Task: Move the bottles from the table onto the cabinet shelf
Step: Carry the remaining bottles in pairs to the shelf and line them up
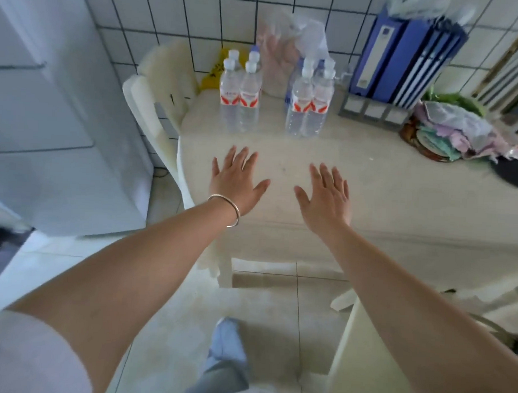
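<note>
Several clear water bottles with red-and-white labels and white caps stand upright at the back of the cream table (380, 183). One cluster (240, 97) is on the left, a second cluster (309, 100) just to its right. My left hand (237, 180), with a silver bangle on the wrist, and my right hand (326, 196) are stretched out flat, palms down, fingers spread, over the table in front of the bottles. Neither hand touches a bottle or holds anything. A white cabinet (47, 113) stands at the left.
Blue binders (406, 51) in a grey rack stand at the back right. A heap of crumpled cloths and bags (450, 130) lies on the right. A plastic bag (288, 49) sits behind the bottles. A white plastic chair (158, 102) stands between table and cabinet.
</note>
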